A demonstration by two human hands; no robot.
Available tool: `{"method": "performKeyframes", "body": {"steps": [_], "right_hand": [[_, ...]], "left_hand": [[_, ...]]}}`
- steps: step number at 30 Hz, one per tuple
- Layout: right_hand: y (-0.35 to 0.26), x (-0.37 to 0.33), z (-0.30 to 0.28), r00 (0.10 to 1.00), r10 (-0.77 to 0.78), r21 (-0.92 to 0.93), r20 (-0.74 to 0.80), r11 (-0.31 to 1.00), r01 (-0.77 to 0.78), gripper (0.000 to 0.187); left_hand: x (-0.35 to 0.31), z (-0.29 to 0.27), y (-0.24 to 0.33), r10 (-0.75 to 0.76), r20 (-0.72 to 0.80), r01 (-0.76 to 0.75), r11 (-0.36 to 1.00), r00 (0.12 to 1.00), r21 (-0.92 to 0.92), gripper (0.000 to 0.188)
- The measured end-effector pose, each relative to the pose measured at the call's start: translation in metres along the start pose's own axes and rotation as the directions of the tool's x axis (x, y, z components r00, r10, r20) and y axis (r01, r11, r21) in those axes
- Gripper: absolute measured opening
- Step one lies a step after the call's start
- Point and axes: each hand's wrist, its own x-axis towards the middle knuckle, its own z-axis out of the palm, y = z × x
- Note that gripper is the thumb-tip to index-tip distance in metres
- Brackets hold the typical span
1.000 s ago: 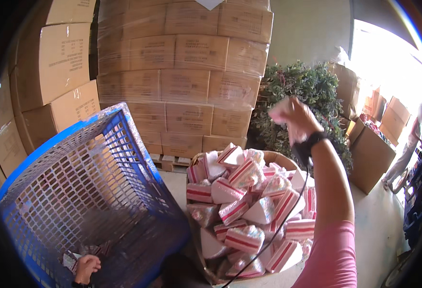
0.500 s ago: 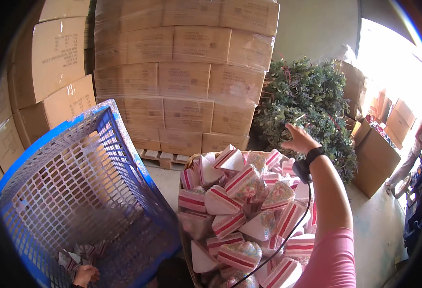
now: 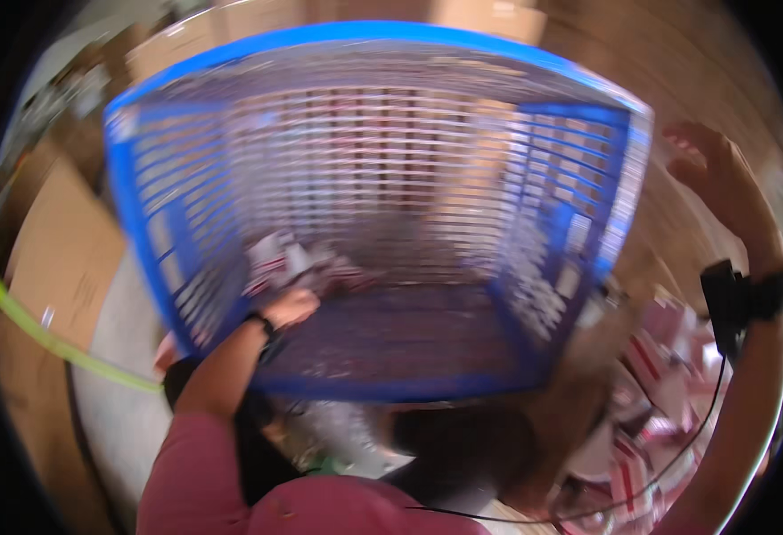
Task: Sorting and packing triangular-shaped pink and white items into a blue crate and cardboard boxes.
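Red-and-white wedges [image 3: 289, 257] lie blurred in the left part of the blue basket [image 3: 391, 33], just beyond the left hand [image 3: 291, 308], whose fingers are curled, though I cannot tell whether they grip anything. The right hand [image 3: 710, 165] is raised right of the basket, thumb and fingers parted, with a wedge heap [image 3: 627, 468] at lower right.

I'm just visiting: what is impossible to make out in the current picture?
All in the head view:
Left hand: blur hides whether its grip holds anything.
Pink-and-white pieces in the blue basket: too blurred to count.
Pieces at lower right: partly hidden behind the right forearm.
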Motion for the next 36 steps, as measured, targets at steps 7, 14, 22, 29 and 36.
{"method": "performKeyframes", "body": {"steps": [7, 14, 22, 29, 36], "right_hand": [[-0.192, 0.048, 0.177, 0.949, -0.228, 0.490, 0.217, 0.867, 0.096, 0.034], [-0.231, 0.000, 0.275, 0.795, -0.259, 0.565, 0.548, 0.816, -0.123, 0.030], [-0.222, 0.017, 0.327, 0.765, -0.251, 0.516, 0.594, 0.848, -0.123, 0.038], [-0.228, 0.020, 0.332, 0.812, -0.254, 0.563, 0.526, 0.819, -0.109, 0.035], [-0.242, 0.014, 0.328, 0.843, -0.286, 0.629, 0.456, 0.774, -0.077, 0.032]], "left_hand": [[0.016, -0.065, -0.105, -0.064, -0.483, 0.271, 0.887, 0.874, 0.373, 0.025], [0.073, -0.104, -0.103, -0.008, -0.631, 0.435, 0.731, 0.776, 0.526, 0.062], [0.118, -0.125, -0.130, 0.232, -0.367, 0.274, 0.353, 0.901, 0.895, 0.059], [0.085, -0.146, -0.095, 0.129, -0.223, 0.103, 0.601, 0.966, 0.792, 0.072], [0.094, -0.101, -0.058, -0.161, -0.161, 0.223, 0.534, 0.974, 0.816, 0.090]]}}
